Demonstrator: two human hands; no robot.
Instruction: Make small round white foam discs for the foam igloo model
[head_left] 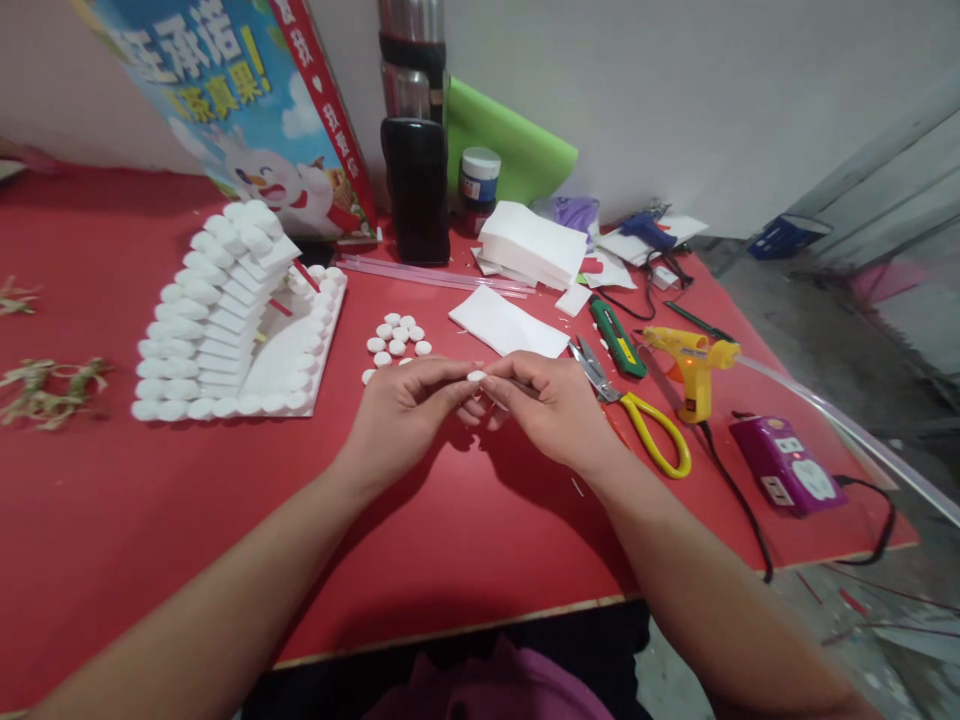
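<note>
Between my two hands, over the red table, is a small white oval piece [476, 377]. My left hand [409, 405] pinches its left side with thumb and forefinger. From the other side, my right hand [551, 405] grips it with closed fingertips. Just beyond my left hand lies a cluster of similar white pieces [400, 335], some partly hidden by the hand. A white staircase model [225, 330] edged with the same kind of pieces stands to the left. Near my right hand are scissors with yellow handles [660, 430] and a folded white sheet [510, 320].
On the right of the red table [480, 560] are a green utility knife [619, 338], a yellow glue gun [690, 365] and a purple power box [787, 465] with black cords. A phone [415, 190] stands upright at the back. Dry straw bundles [56, 390] lie far left.
</note>
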